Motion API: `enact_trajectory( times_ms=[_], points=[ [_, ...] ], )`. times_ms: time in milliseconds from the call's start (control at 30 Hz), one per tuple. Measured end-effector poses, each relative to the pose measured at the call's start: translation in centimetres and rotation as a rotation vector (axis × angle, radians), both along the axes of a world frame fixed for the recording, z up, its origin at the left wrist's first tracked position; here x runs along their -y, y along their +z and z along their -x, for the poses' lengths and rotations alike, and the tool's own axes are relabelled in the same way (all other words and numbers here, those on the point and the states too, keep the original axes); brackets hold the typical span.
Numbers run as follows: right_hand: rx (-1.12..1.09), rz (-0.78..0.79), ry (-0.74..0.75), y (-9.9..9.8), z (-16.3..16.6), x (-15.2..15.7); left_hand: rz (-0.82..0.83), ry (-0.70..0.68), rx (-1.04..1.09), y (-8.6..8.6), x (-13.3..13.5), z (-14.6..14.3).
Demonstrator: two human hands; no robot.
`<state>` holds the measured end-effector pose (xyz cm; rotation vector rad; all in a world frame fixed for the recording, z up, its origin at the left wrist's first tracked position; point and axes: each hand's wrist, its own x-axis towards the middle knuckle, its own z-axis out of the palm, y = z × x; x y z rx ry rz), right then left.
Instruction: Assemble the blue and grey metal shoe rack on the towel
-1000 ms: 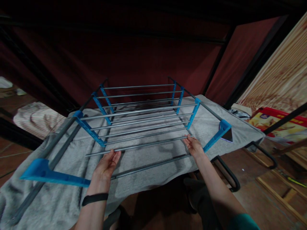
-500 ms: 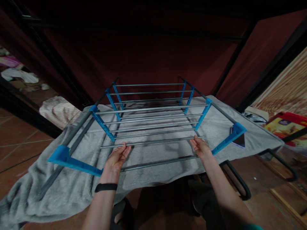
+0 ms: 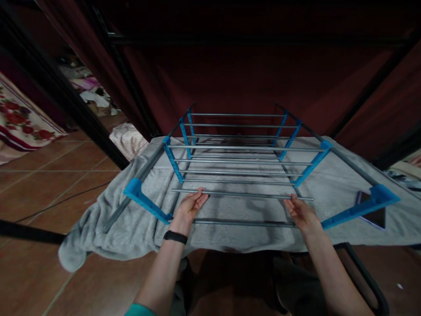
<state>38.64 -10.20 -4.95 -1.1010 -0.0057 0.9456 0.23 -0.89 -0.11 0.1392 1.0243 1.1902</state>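
A loose grey metal rod (image 3: 243, 194) runs crosswise between my hands, its two ends sticking out beyond them. My left hand (image 3: 190, 206) pinches it toward its left end, and my right hand (image 3: 301, 213) pinches it toward its right end. Around and behind it stands a rack frame (image 3: 250, 149) of grey tubes and rods joined by blue plastic uprights. A blue plastic piece (image 3: 148, 202) angles in at the near left corner, and another blue piece (image 3: 362, 209) at the near right. One lower front tube (image 3: 243, 223) passes below the rod, partly hidden by my hands.
A grey fleece blanket (image 3: 138, 239) covers the surface under the rack. On it lies a dark phone (image 3: 375, 215) beneath the right blue piece. Dark red panels (image 3: 237, 79) close off the back. A black metal bar (image 3: 365, 281) juts out at the lower right.
My view has swung left, so the rack appears further right. Both hands keep hold of the rod, which now slopes down slightly to the right.
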Motion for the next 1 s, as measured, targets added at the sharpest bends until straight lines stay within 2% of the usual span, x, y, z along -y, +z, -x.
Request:
enact_trajectory(
  times_ms=[367,567,800,1000],
  points=[
    [0.040,0.100,0.047,-0.7,-0.5,0.0,-0.015,-0.012,0.019,-0.8,0.2,0.0],
    [0.003,0.102,0.066,-1.4,-1.5,0.0,0.014,0.019,-0.010,-0.4,0.1,0.6],
    [0.020,0.116,0.040,-1.4,-1.7,-0.1,0.028,0.116,-0.029,-0.2,-0.2,1.2],
    [0.005,0.139,0.073,-1.6,-1.9,-0.2,-0.001,0.094,-0.022,-0.6,-0.2,1.3]
  ],
)
